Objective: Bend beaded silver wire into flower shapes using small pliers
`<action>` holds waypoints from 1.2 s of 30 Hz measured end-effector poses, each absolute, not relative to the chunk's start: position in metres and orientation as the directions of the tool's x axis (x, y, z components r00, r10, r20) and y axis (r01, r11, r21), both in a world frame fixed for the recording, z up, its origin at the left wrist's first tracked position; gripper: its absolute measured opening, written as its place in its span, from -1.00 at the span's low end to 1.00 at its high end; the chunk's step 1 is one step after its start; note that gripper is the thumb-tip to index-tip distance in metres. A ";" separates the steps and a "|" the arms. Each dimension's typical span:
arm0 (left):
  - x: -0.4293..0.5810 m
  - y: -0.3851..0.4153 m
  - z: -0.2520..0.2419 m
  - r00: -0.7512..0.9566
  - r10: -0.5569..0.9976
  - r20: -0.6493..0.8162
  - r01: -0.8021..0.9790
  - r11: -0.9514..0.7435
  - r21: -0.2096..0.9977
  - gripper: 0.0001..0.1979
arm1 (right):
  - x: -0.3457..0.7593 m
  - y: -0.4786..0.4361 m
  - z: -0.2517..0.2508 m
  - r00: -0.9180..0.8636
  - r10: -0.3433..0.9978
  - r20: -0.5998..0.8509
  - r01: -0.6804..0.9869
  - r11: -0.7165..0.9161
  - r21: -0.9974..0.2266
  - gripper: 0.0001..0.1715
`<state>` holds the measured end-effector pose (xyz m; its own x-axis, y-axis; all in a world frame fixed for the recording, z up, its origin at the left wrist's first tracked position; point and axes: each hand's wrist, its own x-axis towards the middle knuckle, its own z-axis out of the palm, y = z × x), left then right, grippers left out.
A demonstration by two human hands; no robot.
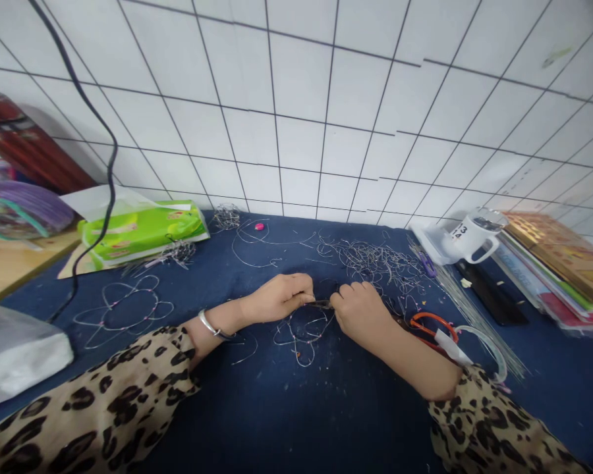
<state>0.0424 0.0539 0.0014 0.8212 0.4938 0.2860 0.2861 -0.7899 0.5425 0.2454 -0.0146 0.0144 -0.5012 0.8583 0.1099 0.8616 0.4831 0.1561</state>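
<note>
In the middle of the blue tabletop, my left hand (pixel 281 297) is closed, its thumb and finger pinching a thin wire. My right hand (pixel 358 308) faces it, closed around a narrow dark metal tool (pixel 322 303) that looks like the jaws of pliers; its handles are hidden in my fist. The tool's tip meets the wire at my left fingertips. Below the hands hangs or lies a silver wire shape (pixel 304 339) with loops and small beads, apparently joined to the pinched wire. A bracelet sits on my left wrist.
A beaded wire ring (pixel 128 309) with petal loops lies left. Tangled wire pieces (pixel 375 260) spread behind my right hand. Orange handles (pixel 435 327) and a bundle of straight wires (pixel 484 322) lie right. Further out are a green tissue pack (pixel 143 232), mug (pixel 477 237) and books (pixel 563 263).
</note>
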 end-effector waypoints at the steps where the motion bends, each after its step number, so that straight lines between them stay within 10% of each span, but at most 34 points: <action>1: 0.043 0.054 0.001 0.822 0.493 0.284 0.285 -0.789 0.544 -0.80 | 0.245 -0.014 0.014 -0.501 0.859 0.107 0.862 0.483 0.156 -0.81; 36: 0.042 0.053 0.003 0.838 0.443 0.318 0.210 -0.800 0.562 -0.82 | 0.243 -0.015 0.019 -0.498 0.863 0.082 0.857 0.476 0.197 -0.81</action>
